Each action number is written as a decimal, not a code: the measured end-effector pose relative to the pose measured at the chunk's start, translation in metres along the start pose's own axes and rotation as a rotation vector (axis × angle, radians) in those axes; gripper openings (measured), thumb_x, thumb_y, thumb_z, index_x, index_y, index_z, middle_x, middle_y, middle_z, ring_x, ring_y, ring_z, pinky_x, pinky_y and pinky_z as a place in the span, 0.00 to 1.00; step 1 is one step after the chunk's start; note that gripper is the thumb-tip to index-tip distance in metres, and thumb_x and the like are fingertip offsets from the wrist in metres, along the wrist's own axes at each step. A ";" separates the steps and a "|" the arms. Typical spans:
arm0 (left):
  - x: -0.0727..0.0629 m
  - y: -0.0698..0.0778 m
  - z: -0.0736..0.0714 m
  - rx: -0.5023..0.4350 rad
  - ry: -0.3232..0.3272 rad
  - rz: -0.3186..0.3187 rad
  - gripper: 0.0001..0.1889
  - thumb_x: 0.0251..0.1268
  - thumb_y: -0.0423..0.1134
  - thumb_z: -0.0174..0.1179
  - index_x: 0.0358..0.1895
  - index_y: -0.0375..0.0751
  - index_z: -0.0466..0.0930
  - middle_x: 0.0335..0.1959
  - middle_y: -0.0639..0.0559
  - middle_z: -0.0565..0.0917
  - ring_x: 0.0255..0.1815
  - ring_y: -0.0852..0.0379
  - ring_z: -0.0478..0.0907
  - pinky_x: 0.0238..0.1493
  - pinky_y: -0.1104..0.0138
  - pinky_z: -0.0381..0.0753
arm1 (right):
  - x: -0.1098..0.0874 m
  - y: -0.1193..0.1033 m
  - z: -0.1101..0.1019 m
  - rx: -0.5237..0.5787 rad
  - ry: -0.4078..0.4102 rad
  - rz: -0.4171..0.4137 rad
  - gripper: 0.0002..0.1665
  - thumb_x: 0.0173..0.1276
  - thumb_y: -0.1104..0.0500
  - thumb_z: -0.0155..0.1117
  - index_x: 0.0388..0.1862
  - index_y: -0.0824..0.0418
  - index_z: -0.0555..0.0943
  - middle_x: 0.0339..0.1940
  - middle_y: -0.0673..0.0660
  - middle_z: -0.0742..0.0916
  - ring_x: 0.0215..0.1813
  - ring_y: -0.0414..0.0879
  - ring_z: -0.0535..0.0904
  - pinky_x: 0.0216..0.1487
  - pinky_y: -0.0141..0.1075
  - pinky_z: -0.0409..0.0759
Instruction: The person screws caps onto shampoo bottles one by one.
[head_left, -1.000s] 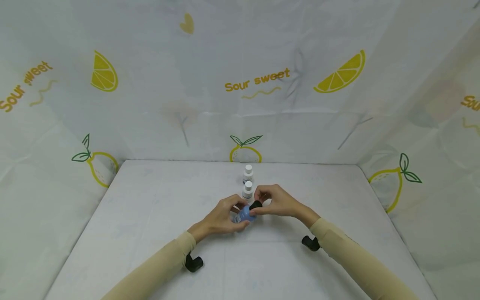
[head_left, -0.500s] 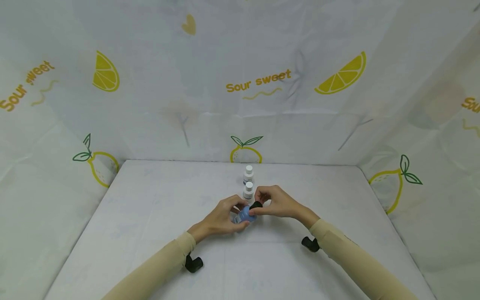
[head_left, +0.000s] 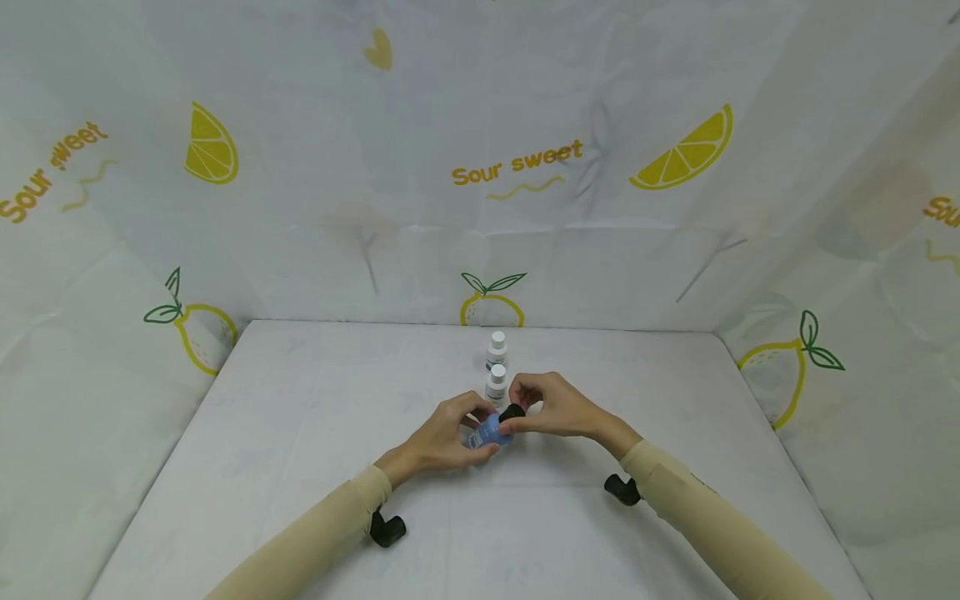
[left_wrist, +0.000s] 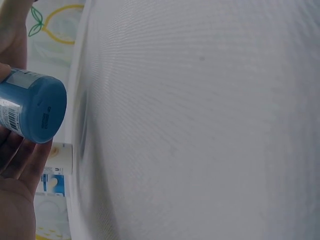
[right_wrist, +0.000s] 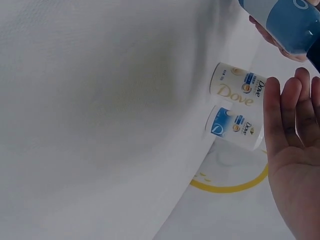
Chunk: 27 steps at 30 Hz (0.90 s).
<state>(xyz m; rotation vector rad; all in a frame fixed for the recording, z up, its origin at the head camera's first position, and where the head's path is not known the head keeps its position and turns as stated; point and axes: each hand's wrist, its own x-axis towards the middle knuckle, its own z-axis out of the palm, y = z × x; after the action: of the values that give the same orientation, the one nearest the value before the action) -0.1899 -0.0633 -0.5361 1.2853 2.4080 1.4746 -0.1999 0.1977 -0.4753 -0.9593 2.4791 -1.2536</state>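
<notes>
A blue bottle [head_left: 486, 430] with a dark cap [head_left: 512, 412] is tilted above the table, its capped end up and to the right. My left hand [head_left: 448, 435] grips the bottle's body between thumb and fingers. The left wrist view faces the base of this blue bottle [left_wrist: 46, 111]. At the cap, my right hand [head_left: 561, 405] pinches with thumb and forefinger. Its other fingers look fairly straight in the right wrist view, where the dark cap [right_wrist: 314, 54] is cut off by the edge.
Just behind the hands stand two white Dove bottles with white caps: a nearer bottle [head_left: 496, 389] and a farther bottle [head_left: 496, 357]. A white cloth covers the table [head_left: 315, 375]. Lemon-printed curtains [head_left: 420, 250] rise at its back and sides.
</notes>
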 end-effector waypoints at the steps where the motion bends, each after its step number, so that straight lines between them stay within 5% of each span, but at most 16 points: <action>1: 0.000 0.000 0.000 0.000 0.000 0.001 0.23 0.63 0.36 0.76 0.59 0.37 0.81 0.52 0.46 0.86 0.52 0.56 0.87 0.53 0.69 0.92 | 0.000 0.000 -0.001 0.002 -0.003 0.001 0.18 0.64 0.52 0.85 0.40 0.54 0.81 0.36 0.45 0.86 0.41 0.37 0.83 0.52 0.49 0.92; 7: 0.001 0.001 -0.001 -0.003 -0.003 -0.007 0.23 0.62 0.35 0.76 0.59 0.37 0.81 0.52 0.46 0.86 0.51 0.56 0.87 0.54 0.69 0.92 | 0.000 0.001 -0.009 0.084 -0.050 0.002 0.24 0.65 0.55 0.84 0.54 0.63 0.84 0.49 0.54 0.90 0.53 0.45 0.86 0.65 0.46 0.90; 13: 0.001 0.001 0.000 -0.001 0.009 -0.004 0.23 0.61 0.35 0.77 0.57 0.36 0.81 0.53 0.44 0.86 0.51 0.55 0.88 0.53 0.69 0.93 | -0.001 0.006 -0.019 0.264 -0.178 -0.098 0.27 0.69 0.67 0.77 0.66 0.68 0.82 0.64 0.67 0.88 0.66 0.52 0.85 0.77 0.46 0.83; 19: 0.000 0.001 0.003 -0.014 0.018 -0.003 0.23 0.60 0.34 0.77 0.58 0.35 0.82 0.52 0.43 0.87 0.50 0.53 0.88 0.52 0.69 0.93 | -0.002 0.012 -0.022 0.348 -0.264 -0.112 0.22 0.71 0.73 0.71 0.63 0.69 0.84 0.66 0.69 0.88 0.72 0.42 0.83 0.79 0.44 0.81; 27: 0.001 0.001 0.002 -0.030 0.005 -0.008 0.26 0.61 0.34 0.77 0.63 0.36 0.81 0.57 0.43 0.87 0.52 0.53 0.88 0.54 0.69 0.93 | -0.003 0.012 -0.020 0.323 -0.256 -0.117 0.18 0.72 0.72 0.72 0.58 0.64 0.88 0.62 0.68 0.90 0.68 0.45 0.86 0.77 0.40 0.83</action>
<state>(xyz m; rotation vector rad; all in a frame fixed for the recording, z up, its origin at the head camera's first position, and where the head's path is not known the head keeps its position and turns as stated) -0.1890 -0.0612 -0.5357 1.2654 2.3815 1.5080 -0.2122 0.2175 -0.4725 -1.1088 1.9785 -1.4111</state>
